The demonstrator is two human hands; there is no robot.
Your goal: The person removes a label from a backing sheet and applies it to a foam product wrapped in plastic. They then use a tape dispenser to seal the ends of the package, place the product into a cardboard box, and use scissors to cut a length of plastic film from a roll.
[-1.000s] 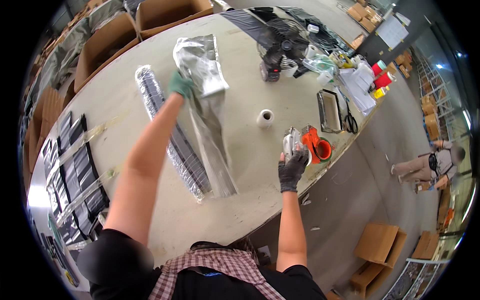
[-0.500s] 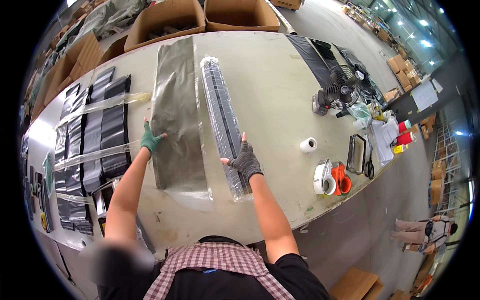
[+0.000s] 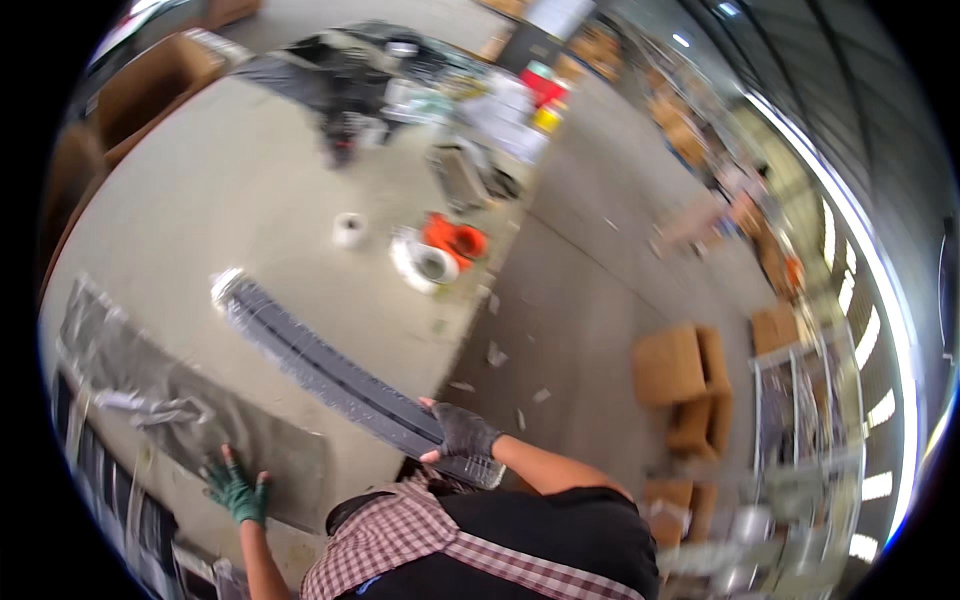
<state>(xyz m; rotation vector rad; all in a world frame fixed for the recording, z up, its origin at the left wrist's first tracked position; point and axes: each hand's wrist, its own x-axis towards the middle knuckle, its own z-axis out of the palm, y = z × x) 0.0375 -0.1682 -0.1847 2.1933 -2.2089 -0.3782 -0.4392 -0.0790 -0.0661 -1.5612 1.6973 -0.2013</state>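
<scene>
A long narrow bundle of dark grey strips in clear plastic wrap (image 3: pixel 325 362) lies slantwise on the table, its near end reaching the table edge by my body. Across that near end my right hand (image 3: pixel 466 432), in a dark grey fingerless glove, has its thumb and fingers on either side of the bundle. My left hand (image 3: pixel 236 492), in a green fingerless glove, rests with fingers spread on a flat olive-grey sheet (image 3: pixel 190 410) with a glossy, wrinkled surface. The picture is smeared by motion.
A white roll (image 3: pixel 349 230), a white tape dispenser (image 3: pixel 418 262) and an orange one (image 3: pixel 455 240) stand near the table's edge. Dark sheeting (image 3: pixel 320 75) and papers (image 3: pixel 505 115) lie farther off. Cardboard boxes (image 3: pixel 668 365) stand on the floor at right; another person (image 3: pixel 715 205) is beyond.
My view has swung to the right. The wrapped bundle has slid toward me, its near end now at the table edge with my right hand on it. My left hand stays on the olive-grey sheet.
</scene>
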